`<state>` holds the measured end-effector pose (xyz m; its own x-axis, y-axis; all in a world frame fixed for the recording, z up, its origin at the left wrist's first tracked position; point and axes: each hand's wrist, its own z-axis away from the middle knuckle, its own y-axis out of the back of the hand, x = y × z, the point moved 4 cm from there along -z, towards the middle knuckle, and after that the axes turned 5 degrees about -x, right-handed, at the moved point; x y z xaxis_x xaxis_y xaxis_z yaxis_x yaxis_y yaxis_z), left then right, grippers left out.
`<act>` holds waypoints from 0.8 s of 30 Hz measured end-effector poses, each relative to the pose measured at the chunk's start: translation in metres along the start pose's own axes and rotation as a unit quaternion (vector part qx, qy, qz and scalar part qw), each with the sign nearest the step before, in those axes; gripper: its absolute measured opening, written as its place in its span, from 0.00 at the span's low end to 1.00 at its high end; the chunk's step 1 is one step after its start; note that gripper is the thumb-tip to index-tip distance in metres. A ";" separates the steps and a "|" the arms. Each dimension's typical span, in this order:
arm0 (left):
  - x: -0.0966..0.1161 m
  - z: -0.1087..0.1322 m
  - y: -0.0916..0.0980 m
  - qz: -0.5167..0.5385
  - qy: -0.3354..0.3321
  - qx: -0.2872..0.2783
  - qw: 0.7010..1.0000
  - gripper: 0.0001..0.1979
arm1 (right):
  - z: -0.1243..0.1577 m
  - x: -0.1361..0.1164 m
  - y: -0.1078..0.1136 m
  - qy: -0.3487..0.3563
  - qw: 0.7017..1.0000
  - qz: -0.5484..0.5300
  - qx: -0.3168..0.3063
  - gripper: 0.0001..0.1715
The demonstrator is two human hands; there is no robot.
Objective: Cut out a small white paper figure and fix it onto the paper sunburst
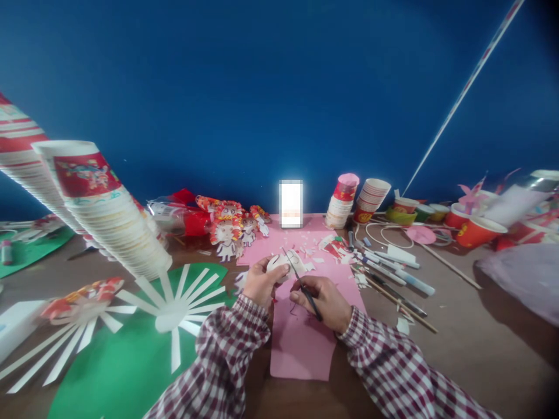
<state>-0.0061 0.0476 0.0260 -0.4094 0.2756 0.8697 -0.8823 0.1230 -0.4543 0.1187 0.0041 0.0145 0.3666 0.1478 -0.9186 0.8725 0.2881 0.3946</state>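
My left hand (261, 284) pinches a small white paper piece (294, 262) with dark drawn lines on it. In my right hand (325, 299) is a pair of scissors (309, 295) with dark handles, its blades pointing up and left across the paper. Whether the blades are parted I cannot tell. Both hands are above a pink sheet (304, 352) strewn with white and pink scraps. Several paper figures (226, 233) with red and orange curled hair lie beyond my left hand.
Tall stacks of paper cups (109, 215) lean at the left, behind a green sheet (109, 366) bearing a cup cut into strips (170, 317). Two shorter cup stacks (343, 201) stand at the back. Markers (386, 265), a wooden stick (452, 266) and cups (478, 231) lie right.
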 end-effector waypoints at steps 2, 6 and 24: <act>-0.001 0.000 0.000 0.000 0.001 0.000 1.000 0.15 | 0.000 -0.001 0.000 0.000 1.000 0.002 0.000 0.18; -0.002 -0.001 0.001 0.008 0.001 -0.006 1.000 0.16 | 0.000 -0.003 0.001 0.005 1.000 -0.006 0.003 0.17; -0.004 -0.001 0.001 0.024 0.059 -0.078 0.995 0.12 | 0.000 0.001 -0.003 0.001 0.995 -0.099 -0.032 0.16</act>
<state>-0.0055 0.0472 0.0216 -0.4129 0.3933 0.8215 -0.8116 0.2505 -0.5279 0.1163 0.0030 0.0122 0.1886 0.0843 -0.9784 0.9051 0.3718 0.2065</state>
